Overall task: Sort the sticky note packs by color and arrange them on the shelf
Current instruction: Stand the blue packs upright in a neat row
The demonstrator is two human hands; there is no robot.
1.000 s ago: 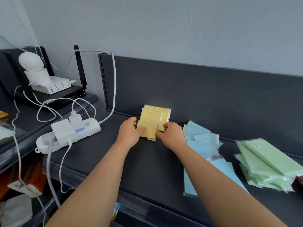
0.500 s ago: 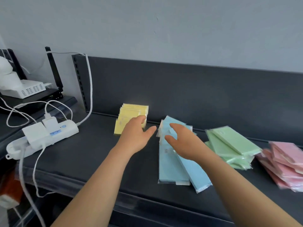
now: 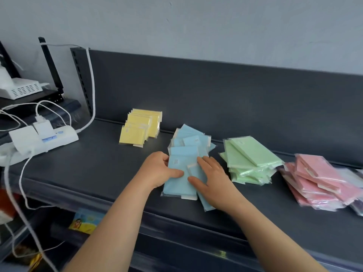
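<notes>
On the dark shelf [image 3: 98, 173], grey wall [image 3: 196, 26] behind, left hand [image 3: 157, 169] grasps blue packs [image 3: 182, 152], right hand [image 3: 214, 179] rests flat.

Small print on the blue packs [image 3: 183, 152] is too blurred to read.

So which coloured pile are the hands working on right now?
The blue pile, second from the left: the left hand grips its edge and the right hand lies flat on it. The yellow pile, green pile and pink pile are untouched.
</notes>
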